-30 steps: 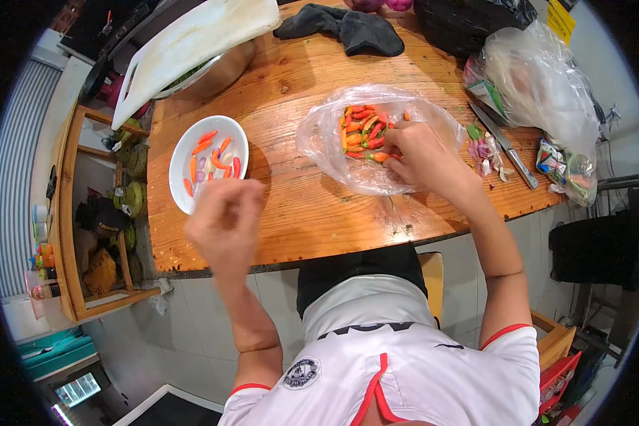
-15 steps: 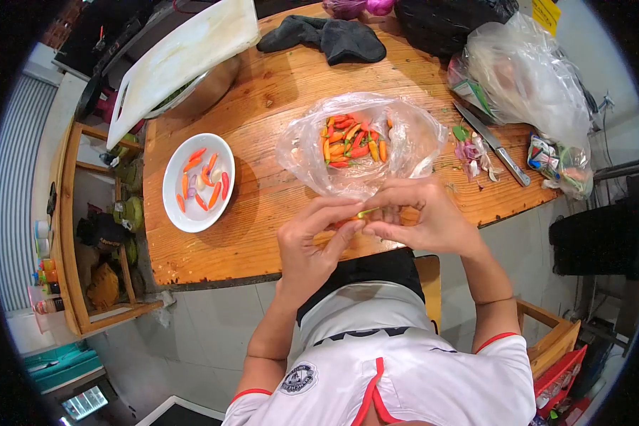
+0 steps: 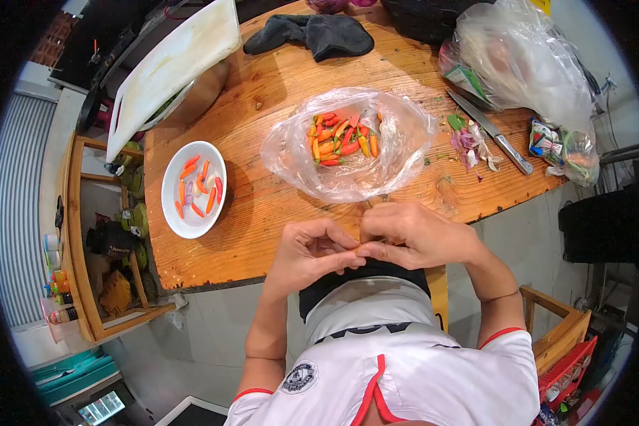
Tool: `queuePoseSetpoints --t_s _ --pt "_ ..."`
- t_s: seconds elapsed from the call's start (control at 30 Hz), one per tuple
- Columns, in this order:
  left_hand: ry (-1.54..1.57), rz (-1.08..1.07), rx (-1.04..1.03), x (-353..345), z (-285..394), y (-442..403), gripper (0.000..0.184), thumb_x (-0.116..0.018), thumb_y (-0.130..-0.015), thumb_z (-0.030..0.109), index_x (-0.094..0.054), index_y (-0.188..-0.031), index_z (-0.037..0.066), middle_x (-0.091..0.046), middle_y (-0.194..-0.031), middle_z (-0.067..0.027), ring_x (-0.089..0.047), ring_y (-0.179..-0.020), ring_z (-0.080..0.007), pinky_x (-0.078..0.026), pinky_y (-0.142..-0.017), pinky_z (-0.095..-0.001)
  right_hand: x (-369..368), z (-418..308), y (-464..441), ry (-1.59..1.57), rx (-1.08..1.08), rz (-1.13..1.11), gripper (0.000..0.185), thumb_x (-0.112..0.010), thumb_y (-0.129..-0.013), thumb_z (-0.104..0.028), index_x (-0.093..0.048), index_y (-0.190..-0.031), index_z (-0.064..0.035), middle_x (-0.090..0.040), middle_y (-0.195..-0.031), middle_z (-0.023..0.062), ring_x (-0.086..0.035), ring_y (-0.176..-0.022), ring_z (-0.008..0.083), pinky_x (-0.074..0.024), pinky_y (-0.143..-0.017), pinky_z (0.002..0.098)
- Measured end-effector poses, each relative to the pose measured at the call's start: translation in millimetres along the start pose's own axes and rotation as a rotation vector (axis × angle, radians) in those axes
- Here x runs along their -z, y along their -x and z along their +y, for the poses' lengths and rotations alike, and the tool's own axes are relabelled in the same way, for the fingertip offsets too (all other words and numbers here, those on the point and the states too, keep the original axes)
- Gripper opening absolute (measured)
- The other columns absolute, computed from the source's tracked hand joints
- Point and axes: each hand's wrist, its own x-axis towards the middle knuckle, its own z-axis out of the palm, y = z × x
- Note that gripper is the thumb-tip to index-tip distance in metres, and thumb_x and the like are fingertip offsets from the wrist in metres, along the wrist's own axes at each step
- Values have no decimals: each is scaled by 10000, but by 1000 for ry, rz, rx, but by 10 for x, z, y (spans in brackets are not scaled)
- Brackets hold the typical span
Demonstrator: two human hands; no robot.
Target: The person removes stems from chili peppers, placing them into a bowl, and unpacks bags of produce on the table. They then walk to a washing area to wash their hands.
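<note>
Wooden tabletop (image 3: 252, 213) fills the middle of the view, with a wooden shelf (image 3: 78, 248) on the floor at 9 o'clock. Directions run from the 2 hands: left hand (image 3: 316, 255) and right hand (image 3: 408, 231) meet just off the near edge, above the lap. Fingertips of both are pinched together; I cannot tell what sits between them. At 12 o'clock, an opened clear plastic bag (image 3: 284, 145) holds red, orange and yellowish chilies (image 3: 341, 138), some with green stems. At 10 o'clock stands a white bowl (image 3: 189, 229) containing orange-red peppers (image 3: 211, 199) plus purple and pale pieces. Between 1 and 2 o'clock lie purple peelings (image 3: 466, 144) beside a knife (image 3: 500, 138). Beyond the bag, also at 12 o'clock, rests a black cloth (image 3: 337, 37).
</note>
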Motion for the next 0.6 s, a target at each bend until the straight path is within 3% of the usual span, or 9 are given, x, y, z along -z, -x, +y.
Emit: queuePoseSetpoints --t_s 0.07,0.37,0.43,0.47,0.57,0.6 --pt "92 -63 57 25 5 -5 127 -729 -799 -30 -624 -870 -29 -696 -841 -138 -685 -689 -147 -533 -545 -215 -4 5 12 -32 21 -27 197 -629 -903 -185 -597 -821 -9 -543 -675 148 -551 -615 294 -430 -567 371" --pt "197 -220 58 119 -25 -88 135 -747 -781 -21 -624 -836 -33 -698 -816 -144 -671 -649 -133 -506 -502 -207 -185 167 74 -729 -163 -53 247 -596 -954 -195 -607 -832 19 -572 -693 37 -490 -640 70 -394 -536 294" --pt "175 -245 52 131 -39 -96 131 -748 -781 -19 -629 -831 -36 -699 -810 -137 -669 -645 -130 -511 -509 -210 -194 176 100 -710 -241 -81 239 -615 -934 -180 -590 -802 17 -563 -683 63 -505 -613 116 -402 -539 311" --pt "80 -150 52 104 -7 -79 125 -750 -778 -17 -636 -827 -35 -701 -804 -128 -668 -645 -125 -517 -521 -212 -192 176 105 -701 -280 -96 237 -625 -924 -173 -581 -787 16 -558 -677 76 -512 -600 138 -406 -541 320" --pt "-245 95 -31 -32 86 -10 115 -756 -764 -21 -653 -816 -35 -701 -785 -108 -663 -646 -116 -528 -542 -218 -172 131 37 34 8 222 213 -684 -855 -111 -563 -721 2 -500 -641 91 -509 -575 212 -379 -520 333" --pt "-384 148 -113 -61 53 -6 117 -758 -755 -27 -657 -813 -38 -698 -780 -107 -660 -645 -119 -526 -540 -220 -196 132 24 82 42 258 215 -689 -847 -104 -556 -712 -1 -486 -635 95 -502 -572 224 -375 -517 341"
